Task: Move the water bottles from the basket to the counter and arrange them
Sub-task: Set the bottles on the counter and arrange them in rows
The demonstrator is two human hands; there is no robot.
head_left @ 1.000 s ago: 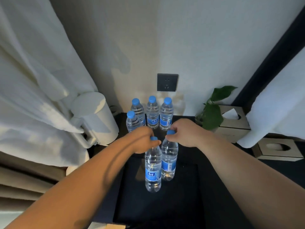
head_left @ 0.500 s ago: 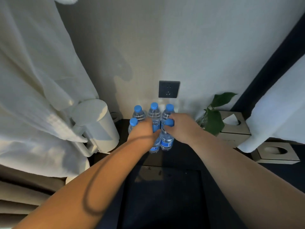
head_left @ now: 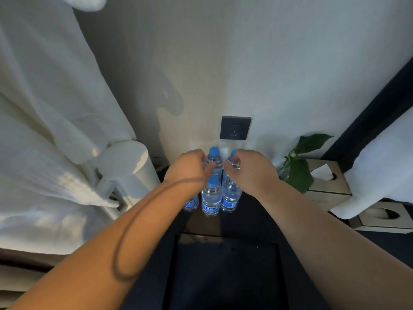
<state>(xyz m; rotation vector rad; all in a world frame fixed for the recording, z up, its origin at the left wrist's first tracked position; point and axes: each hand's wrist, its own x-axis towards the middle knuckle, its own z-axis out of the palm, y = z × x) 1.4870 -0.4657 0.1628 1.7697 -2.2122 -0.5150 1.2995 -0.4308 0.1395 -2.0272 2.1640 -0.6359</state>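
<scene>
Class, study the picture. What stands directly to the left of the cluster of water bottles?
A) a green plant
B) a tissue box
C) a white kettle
C: the white kettle stands to the left of the water bottles, while the plant and the tissue box are both on their right.

Bare left forearm bears a thin dark looping line; right forearm likewise unsleeved
</scene>
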